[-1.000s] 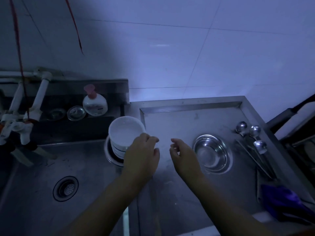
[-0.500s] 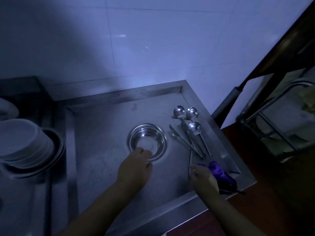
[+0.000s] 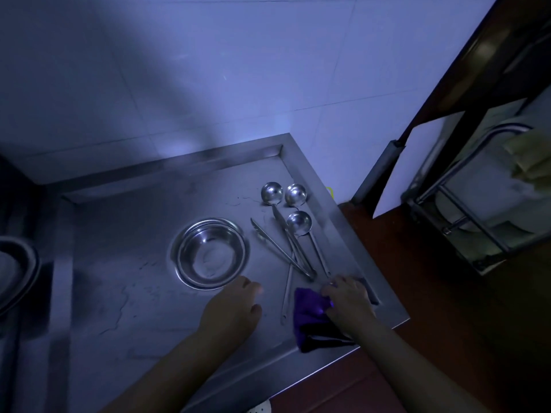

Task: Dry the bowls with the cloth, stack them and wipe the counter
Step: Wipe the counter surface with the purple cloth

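A dim steel counter (image 3: 125, 293) seen from above. The right hand (image 3: 347, 299) rests on a purple cloth (image 3: 310, 320) at the near right corner, fingers curled onto its far edge; whether they have closed on it I cannot tell. The cloth bunches leftward under the palm. A steel bowl (image 3: 210, 253) sits just beyond the left hand (image 3: 232, 308), whose loosely bent fingers hover near its rim, holding nothing. Ladles (image 3: 298, 223) and tongs (image 3: 280, 251) lie between bowl and cloth.

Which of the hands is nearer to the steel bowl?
Left. The left hand sits just below the steel bowl, near its rim; the right hand is farther right, on the purple cloth.
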`<action>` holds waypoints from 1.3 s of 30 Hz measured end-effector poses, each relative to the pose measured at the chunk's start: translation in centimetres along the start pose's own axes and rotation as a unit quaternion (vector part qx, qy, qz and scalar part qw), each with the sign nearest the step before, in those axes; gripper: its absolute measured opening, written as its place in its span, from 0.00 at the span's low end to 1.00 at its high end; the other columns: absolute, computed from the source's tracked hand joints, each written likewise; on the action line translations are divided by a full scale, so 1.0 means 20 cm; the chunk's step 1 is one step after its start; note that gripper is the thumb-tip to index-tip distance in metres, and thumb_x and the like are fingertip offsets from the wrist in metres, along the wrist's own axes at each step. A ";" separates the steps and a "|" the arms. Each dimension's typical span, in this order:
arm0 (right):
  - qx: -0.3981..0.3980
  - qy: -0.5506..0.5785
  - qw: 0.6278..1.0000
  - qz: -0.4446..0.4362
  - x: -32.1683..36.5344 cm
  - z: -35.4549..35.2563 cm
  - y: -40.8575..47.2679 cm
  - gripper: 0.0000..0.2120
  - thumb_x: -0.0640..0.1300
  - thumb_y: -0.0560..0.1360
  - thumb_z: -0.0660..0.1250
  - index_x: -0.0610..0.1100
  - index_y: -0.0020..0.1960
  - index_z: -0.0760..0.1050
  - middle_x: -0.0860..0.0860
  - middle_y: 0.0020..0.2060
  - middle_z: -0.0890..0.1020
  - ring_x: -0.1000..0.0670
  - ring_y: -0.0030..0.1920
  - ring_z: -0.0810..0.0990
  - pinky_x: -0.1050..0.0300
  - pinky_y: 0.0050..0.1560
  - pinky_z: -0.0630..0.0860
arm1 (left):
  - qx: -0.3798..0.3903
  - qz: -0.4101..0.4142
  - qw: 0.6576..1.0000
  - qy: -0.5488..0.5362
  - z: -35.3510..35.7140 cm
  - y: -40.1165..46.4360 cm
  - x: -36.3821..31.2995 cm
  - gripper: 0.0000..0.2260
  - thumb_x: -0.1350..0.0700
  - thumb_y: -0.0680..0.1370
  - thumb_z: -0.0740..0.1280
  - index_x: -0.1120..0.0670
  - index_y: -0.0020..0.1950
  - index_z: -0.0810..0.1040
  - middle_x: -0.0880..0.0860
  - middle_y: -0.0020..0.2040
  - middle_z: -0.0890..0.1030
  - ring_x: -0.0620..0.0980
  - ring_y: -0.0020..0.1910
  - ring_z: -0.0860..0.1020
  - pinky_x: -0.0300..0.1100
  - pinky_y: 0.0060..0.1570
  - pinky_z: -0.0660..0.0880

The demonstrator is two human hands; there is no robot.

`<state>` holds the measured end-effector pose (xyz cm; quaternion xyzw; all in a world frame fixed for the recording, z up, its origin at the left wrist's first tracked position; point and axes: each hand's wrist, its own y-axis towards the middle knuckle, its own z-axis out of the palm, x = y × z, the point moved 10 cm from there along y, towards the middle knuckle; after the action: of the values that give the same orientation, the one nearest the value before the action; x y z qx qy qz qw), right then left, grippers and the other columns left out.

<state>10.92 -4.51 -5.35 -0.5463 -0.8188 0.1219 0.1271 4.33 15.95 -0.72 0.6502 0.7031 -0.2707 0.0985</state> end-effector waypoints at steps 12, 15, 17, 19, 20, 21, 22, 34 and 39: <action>-0.007 0.158 0.937 -0.313 0.73 -0.44 -0.12 0.09 0.44 0.63 0.68 0.50 0.40 0.70 0.51 0.52 0.79 0.53 0.66 0.68 0.59 0.62 0.65 | 0.003 0.139 0.990 0.002 -0.18 0.00 -0.07 0.23 0.52 0.67 0.70 0.54 0.61 0.74 0.54 0.66 0.73 0.50 0.69 0.63 0.39 0.66 0.61; -0.014 0.160 0.933 -0.323 0.90 -0.47 -0.14 0.09 0.43 0.64 0.70 0.44 0.43 0.75 0.48 0.49 0.80 0.50 0.61 0.73 0.59 0.59 0.66 | -0.009 0.110 0.994 0.000 -0.32 -0.08 0.09 0.08 0.55 0.65 0.71 0.50 0.38 0.72 0.52 0.43 0.79 0.52 0.48 0.76 0.33 0.42 0.66; -0.007 0.181 0.936 -0.300 0.97 -0.45 -0.13 0.09 0.44 0.65 0.71 0.46 0.43 0.74 0.51 0.43 0.79 0.53 0.50 0.75 0.56 0.49 0.69 | 0.018 0.052 0.998 -0.032 -0.35 -0.17 0.26 0.11 0.57 0.63 0.70 0.48 0.34 0.67 0.49 0.37 0.76 0.49 0.38 0.73 0.37 0.32 0.63; 0.022 0.196 0.944 -0.265 1.03 -0.39 -0.11 0.11 0.48 0.67 0.71 0.52 0.42 0.69 0.57 0.36 0.74 0.60 0.38 0.71 0.61 0.38 0.66 | 0.027 -0.015 0.992 -0.126 -0.37 -0.28 0.43 0.12 0.58 0.63 0.68 0.47 0.33 0.65 0.46 0.33 0.72 0.46 0.33 0.70 0.39 0.31 0.63; 0.043 0.197 0.947 -0.250 1.07 -0.34 -0.11 0.14 0.50 0.68 0.72 0.54 0.42 0.66 0.59 0.34 0.73 0.61 0.35 0.70 0.63 0.34 0.64 | 0.021 -0.043 0.984 -0.172 -0.38 -0.34 0.50 0.12 0.58 0.63 0.68 0.48 0.33 0.65 0.47 0.32 0.72 0.45 0.32 0.69 0.40 0.31 0.64; 0.063 0.199 0.948 -0.240 1.11 -0.30 -0.10 0.15 0.51 0.67 0.73 0.55 0.43 0.65 0.59 0.34 0.73 0.62 0.34 0.70 0.65 0.33 0.64 | 0.008 -0.068 0.977 -0.203 -0.39 -0.41 0.58 0.11 0.59 0.63 0.67 0.49 0.34 0.66 0.48 0.33 0.72 0.45 0.32 0.69 0.40 0.31 0.65; 0.084 0.197 0.948 -0.234 1.16 -0.25 -0.10 0.17 0.51 0.66 0.73 0.56 0.44 0.65 0.58 0.34 0.73 0.62 0.34 0.70 0.65 0.32 0.65 | -0.004 -0.090 0.970 -0.224 -0.40 -0.47 0.65 0.10 0.60 0.65 0.67 0.50 0.36 0.67 0.49 0.35 0.73 0.45 0.32 0.70 0.40 0.31 0.66; 0.189 0.187 0.930 -0.254 1.76 0.10 -0.19 0.15 0.47 0.68 0.73 0.55 0.52 0.72 0.56 0.42 0.75 0.56 0.41 0.74 0.64 0.37 0.68 | -0.122 -0.252 0.897 -0.343 -0.28 -1.10 1.35 0.11 0.62 0.71 0.67 0.47 0.47 0.73 0.49 0.46 0.78 0.49 0.44 0.78 0.40 0.38 0.78; 0.102 -0.001 0.936 -0.335 2.01 0.29 -0.19 0.28 0.45 0.73 0.67 0.48 0.72 0.63 0.48 0.68 0.68 0.47 0.66 0.65 0.51 0.65 0.67 | -0.212 -0.334 0.882 -0.255 -0.33 -1.23 1.60 0.21 0.60 0.74 0.65 0.54 0.67 0.69 0.53 0.61 0.75 0.50 0.56 0.75 0.47 0.55 0.75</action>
<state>-9.24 30.91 -6.39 -0.2238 -0.9378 0.1559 0.2149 -22.35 46.69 -4.76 0.2486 0.8698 -0.2886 0.3136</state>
